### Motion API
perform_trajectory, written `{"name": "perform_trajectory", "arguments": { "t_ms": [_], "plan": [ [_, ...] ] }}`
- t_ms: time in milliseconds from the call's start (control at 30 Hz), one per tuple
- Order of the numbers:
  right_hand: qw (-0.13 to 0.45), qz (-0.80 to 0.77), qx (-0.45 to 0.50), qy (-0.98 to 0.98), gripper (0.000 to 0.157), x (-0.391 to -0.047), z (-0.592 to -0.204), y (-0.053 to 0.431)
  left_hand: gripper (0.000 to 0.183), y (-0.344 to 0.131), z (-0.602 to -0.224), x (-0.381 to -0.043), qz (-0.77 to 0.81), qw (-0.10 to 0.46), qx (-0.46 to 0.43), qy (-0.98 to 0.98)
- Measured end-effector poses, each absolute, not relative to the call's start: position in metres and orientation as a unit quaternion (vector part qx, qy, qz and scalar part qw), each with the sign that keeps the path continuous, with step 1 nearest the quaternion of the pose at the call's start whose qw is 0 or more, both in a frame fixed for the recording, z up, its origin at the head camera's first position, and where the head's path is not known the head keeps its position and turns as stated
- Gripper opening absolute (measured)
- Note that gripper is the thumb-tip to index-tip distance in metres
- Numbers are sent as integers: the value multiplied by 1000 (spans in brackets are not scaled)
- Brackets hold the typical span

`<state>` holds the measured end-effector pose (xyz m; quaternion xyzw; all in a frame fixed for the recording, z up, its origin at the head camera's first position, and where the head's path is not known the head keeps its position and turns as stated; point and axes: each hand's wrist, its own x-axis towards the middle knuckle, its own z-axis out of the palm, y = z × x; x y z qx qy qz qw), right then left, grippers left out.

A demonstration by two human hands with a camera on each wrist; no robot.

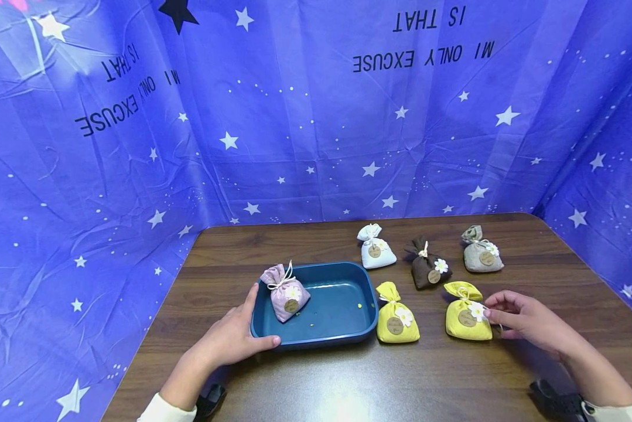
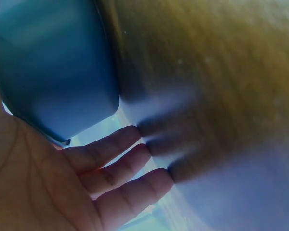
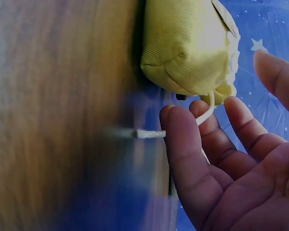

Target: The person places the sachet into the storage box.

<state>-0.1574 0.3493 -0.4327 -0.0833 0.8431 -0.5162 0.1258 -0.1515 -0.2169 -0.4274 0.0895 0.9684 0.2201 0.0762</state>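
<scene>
A blue rectangular tray (image 1: 316, 340) stands on the table with a pale purple drawstring sachet (image 1: 289, 300) inside its left end. My left hand (image 1: 231, 337) rests about the tray's near left corner, thumb along the front side and forefinger at the left side; the other fingers (image 2: 130, 192) are extended in the left wrist view. My right hand (image 1: 523, 319) is at the right side of a yellow sachet (image 1: 468, 325) bearing a white flower and round tag. In the right wrist view its thumb stands apart from the fingers, and the sachet's white cord (image 3: 207, 113) passes among them.
Another yellow sachet (image 1: 397, 325) stands close to the tray's right side. Behind are a white sachet (image 1: 378, 255), a dark brown sachet (image 1: 426, 272) and a grey-beige sachet (image 1: 481, 258). A blue star-patterned curtain (image 1: 316, 135) surrounds the wooden table (image 1: 273, 387).
</scene>
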Motion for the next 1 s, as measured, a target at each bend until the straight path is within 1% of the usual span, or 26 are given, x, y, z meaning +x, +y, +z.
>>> {"name": "perform_trajectory", "arguments": {
  "t_ms": [100,267,700,1000],
  "plan": [
    [142,-519,-70,840,31,-157,-433,347,124,-217,-428,-152,220,74,91,968],
    [147,-522,-49,839,37,-158,-433,343,124,-217,-428,-153,220,76,88,969],
    [148,-506,-39,849,38,-161,-439,339,125,-217,-429,-151,220,79,83,969],
    [160,-514,-26,842,40,-164,-438,335,124,-216,-428,-150,221,85,77,969]
  ]
}}
